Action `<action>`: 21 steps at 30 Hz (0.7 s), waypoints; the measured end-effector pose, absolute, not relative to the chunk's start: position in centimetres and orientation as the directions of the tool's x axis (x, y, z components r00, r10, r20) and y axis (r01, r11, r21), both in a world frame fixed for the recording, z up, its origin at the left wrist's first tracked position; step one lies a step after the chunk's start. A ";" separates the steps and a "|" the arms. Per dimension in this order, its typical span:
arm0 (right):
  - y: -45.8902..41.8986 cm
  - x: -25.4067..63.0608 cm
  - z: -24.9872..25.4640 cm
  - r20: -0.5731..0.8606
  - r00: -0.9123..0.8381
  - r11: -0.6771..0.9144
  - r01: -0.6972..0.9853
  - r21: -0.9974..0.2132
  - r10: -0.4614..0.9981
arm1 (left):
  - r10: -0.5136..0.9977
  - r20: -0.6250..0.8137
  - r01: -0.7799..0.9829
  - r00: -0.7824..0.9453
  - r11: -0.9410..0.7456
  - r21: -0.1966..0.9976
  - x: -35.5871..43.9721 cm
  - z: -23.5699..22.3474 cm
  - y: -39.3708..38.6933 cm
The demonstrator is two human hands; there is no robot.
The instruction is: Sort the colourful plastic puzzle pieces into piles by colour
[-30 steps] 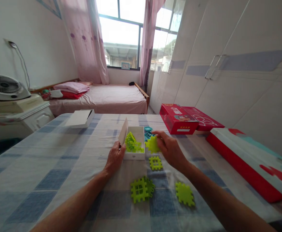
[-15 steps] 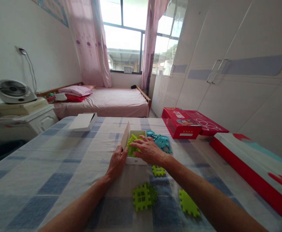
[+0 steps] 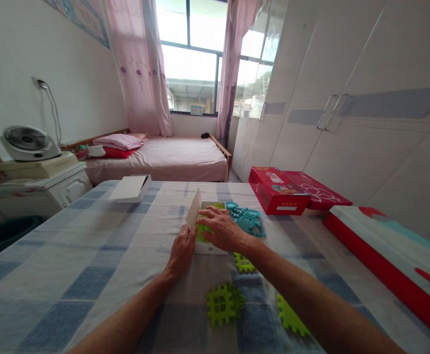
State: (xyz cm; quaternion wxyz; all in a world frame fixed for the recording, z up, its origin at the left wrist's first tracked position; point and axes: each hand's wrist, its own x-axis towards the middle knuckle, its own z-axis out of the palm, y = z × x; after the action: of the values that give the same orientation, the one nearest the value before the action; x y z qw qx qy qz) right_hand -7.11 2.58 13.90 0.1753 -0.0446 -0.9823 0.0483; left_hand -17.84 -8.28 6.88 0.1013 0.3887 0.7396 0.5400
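Note:
A small white box (image 3: 211, 249) stands on the table with its lid flap (image 3: 193, 209) tilted up on the left side. My left hand (image 3: 183, 246) grips the box's left side beside the flap, its fingers closed. Inside the box lie green toothed plastic building pieces (image 3: 202, 233), partly covered by my right hand (image 3: 222, 229). The right hand is open, fingers apart and bent down over these pieces. A pile of blue building pieces (image 3: 247, 220) touches the area just right of the box. Loose green pieces (image 3: 220, 305) lie nearer to me.
Another green piece (image 3: 292, 317) is partly under my right forearm. A white open box (image 3: 129, 189) sits at the far left of the checked tablecloth (image 3: 126, 265). Red boxes (image 3: 279, 194) stand at the back right, with a large red-and-white box (image 3: 387, 255) along the right edge.
My right hand has shifted slightly and sits lower over the green pieces, which stick up less from the box. The left hand keeps its place. The whole view has moved a little.

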 end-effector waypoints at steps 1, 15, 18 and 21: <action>2.7 -7.1 13.8 0.316 -0.943 0.991 0.070 -0.113 0.103 | 0.683 0.266 0.464 -0.680 0.119 0.878 -17.8 6.9 -8.3; 5.5 -7.2 12.5 0.259 -0.908 0.943 0.304 -0.136 0.330 | 0.672 0.248 0.470 -0.698 0.168 0.866 -17.9 6.8 -8.1; 5.7 -7.3 12.4 0.312 -0.865 0.919 0.360 -0.161 0.393 | 0.677 0.247 0.475 -0.693 0.173 0.863 -17.9 6.9 -8.0; 5.5 -7.2 12.5 0.285 -0.877 0.920 0.348 -0.179 0.387 | 0.699 0.256 0.489 -0.668 0.152 0.859 -17.9 7.0 -8.1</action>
State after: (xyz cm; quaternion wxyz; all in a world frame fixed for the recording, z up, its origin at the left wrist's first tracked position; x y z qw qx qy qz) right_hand -7.16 5.52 12.53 0.1595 -0.1903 -0.9668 0.0611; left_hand -17.88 -8.05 7.03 0.1016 0.3948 0.7521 0.5178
